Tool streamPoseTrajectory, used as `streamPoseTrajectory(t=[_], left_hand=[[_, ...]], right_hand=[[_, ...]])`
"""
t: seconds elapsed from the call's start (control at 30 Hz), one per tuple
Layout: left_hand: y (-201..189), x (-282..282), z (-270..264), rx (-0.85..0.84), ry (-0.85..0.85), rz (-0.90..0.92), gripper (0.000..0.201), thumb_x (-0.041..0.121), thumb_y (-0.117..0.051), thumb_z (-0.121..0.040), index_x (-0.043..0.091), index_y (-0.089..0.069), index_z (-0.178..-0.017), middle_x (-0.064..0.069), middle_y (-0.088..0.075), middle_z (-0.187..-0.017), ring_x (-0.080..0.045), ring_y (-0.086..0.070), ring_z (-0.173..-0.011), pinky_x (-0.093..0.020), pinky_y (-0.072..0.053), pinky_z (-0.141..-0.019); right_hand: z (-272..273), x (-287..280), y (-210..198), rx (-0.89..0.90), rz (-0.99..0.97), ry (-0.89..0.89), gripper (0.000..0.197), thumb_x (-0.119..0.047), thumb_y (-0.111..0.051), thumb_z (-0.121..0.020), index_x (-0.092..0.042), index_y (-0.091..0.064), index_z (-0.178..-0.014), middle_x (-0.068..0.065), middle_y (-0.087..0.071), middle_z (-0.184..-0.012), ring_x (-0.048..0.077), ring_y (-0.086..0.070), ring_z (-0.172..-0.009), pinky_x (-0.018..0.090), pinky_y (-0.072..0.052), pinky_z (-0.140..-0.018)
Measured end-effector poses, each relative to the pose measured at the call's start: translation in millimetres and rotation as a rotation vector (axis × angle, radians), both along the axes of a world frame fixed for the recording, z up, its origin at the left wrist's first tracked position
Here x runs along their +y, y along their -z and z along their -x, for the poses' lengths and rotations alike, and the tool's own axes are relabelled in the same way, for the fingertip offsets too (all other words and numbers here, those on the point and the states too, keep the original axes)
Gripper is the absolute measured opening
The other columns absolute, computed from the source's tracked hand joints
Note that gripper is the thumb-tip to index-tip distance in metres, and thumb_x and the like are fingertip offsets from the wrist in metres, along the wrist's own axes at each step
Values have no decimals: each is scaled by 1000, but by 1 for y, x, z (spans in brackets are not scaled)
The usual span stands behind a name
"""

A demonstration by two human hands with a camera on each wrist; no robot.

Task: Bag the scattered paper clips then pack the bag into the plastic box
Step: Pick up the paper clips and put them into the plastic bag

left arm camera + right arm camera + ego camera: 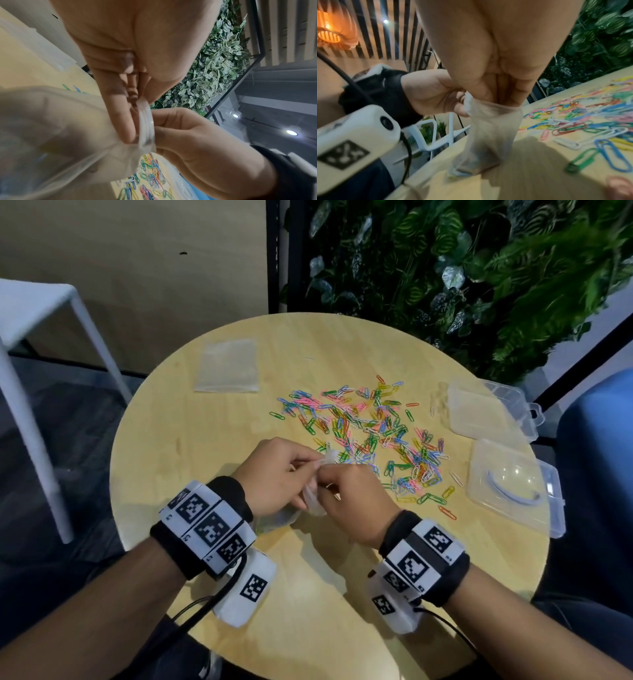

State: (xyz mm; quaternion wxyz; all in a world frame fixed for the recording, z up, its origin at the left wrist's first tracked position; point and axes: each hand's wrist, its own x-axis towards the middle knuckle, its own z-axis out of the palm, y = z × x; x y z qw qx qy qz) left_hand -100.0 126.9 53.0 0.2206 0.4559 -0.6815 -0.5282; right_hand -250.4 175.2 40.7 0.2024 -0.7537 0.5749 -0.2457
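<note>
Clear thin plastic, a small zip bag (pixel 313 498), is pinched at its top edge by both grips: the left hand (pixel 274 477) and the right hand (pixel 352 501) are each clamped on the sealing strip, thumbs and fingers curled on it. The bag's lower end is seen resting on the round pale wooden surface (pixel 205 440). Coloured objects inside are blurred. Just beyond the hands, multicoloured paper clips (pixel 370 433) lie scattered mid-surface. Two clear plastic boxes are at the right edge: the near lidded box (pixel 513 487) and the far box (pixel 489 412). A flat clear bag pile (pixel 227 366) lies far left.
</note>
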Motion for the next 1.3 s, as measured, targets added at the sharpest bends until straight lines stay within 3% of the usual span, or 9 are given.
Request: streamPoseTrajectory(t=[0.2,0.27,0.4,0.47,0.63,0.77,1.0,1.17,1.3], left_hand=[[-1,-8,-8,0,-73,26,23,11,-55,-99,10,-75,-111,-21,-73,-86,-35,-74,-75,-45,-63,-63],[0,-11,-13,-1,-93,30,22,12,-56,-98,13,-75,-110,-19,-74,-91,-33,-75,-74,-44,-63,-61],[0,-13,-20,-2,-128,23,21,11,-56,-98,12,-75,-108,-10,-75,-90,-30,-76,-77,-46,-63,-63],[0,-14,-22,-6,-137,26,21,10,-57,-98,11,-75,-108,-7,-74,-86,-27,-75,-75,-46,-63,-62],[0,-14,-21,-9,-134,33,20,12,-58,-97,12,-75,-107,-10,-75,-88,-31,-75,-74,-49,-63,-63],[1,-14,-18,-30,-111,43,21,12,-57,-98,14,-75,-108,-15,-74,-93,-33,-75,-76,-48,-63,-63],[2,-13,-19,-72,-113,62,21,14,-56,-98,16,-75,-108,-11,-73,-85,-35,-74,-65,-49,-62,-62],[0,-11,-18,-83,-109,57,22,13,-56,-98,15,-75,-108,-2,-72,-80,-31,-74,-62,-42,-63,-58],[-1,-12,-18,-103,-92,69,22,14,-55,-99,17,-74,-109,-4,-74,-82,-31,-74,-61,-44,-63,-58]], right_hand=[[37,-6,-30,-96,-114,24,24,-14,-60,-89,-23,-72,-106,-12,-73,-91,2,-68,-76,21,-54,-76],[64,-9,-31,105,-96,96,31,-27,-64,-87,-26,-66,-118,-8,-71,-98,3,-64,-79,27,-54,-79],[111,-3,-19,541,-503,303,81,-38,-74,-75,-24,-33,-144,10,-51,-126,25,-55,-107,34,-48,-90],[115,3,-11,599,-606,320,86,-37,-75,-72,-21,-30,-144,10,-46,-126,29,-55,-109,36,-50,-91],[91,12,3,621,-431,241,53,-43,-52,-91,-16,-41,-136,9,-47,-123,29,-52,-108,34,-46,-88],[65,10,13,638,-368,170,59,-52,-54,-86,-21,-41,-136,8,-45,-120,29,-48,-111,39,-46,-92],[39,-10,19,550,-274,113,27,-5,-65,-76,-14,-69,-101,9,-62,-96,28,-62,-88,31,-50,-72],[65,-22,2,192,-316,265,9,-16,-72,-81,-14,-78,-88,4,-72,-76,17,-63,-68,24,-47,-66],[64,-24,-10,-635,-542,402,21,0,-75,-78,4,-72,-98,17,-73,-84,23,-71,-67,36,-60,-79]])
